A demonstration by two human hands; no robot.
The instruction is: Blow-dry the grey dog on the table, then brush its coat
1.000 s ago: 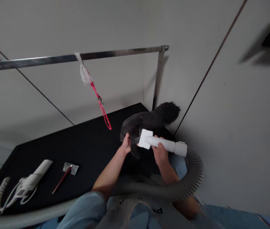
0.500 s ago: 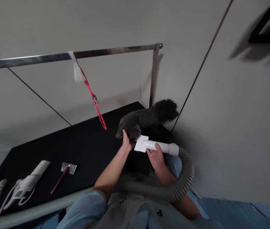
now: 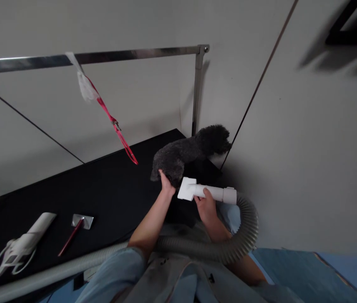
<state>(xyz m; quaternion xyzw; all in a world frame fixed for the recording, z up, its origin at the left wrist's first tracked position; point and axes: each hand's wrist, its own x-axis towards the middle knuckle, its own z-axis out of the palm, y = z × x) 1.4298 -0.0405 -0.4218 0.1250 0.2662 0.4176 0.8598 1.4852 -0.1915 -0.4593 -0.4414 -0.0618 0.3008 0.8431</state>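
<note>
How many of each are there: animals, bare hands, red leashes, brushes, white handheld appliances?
Animals: 1, dark dog
Bare hands: 2, left hand, right hand
Red leashes: 1, hanging leash
Brushes: 1, red-handled brush
White handheld appliances: 2, hose nozzle, corded dryer
Total: 7

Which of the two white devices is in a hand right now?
The wide-headed nozzle on the grey ribbed hose, gripped by the right hand; the other, the handheld device, lies on the black table.
</note>
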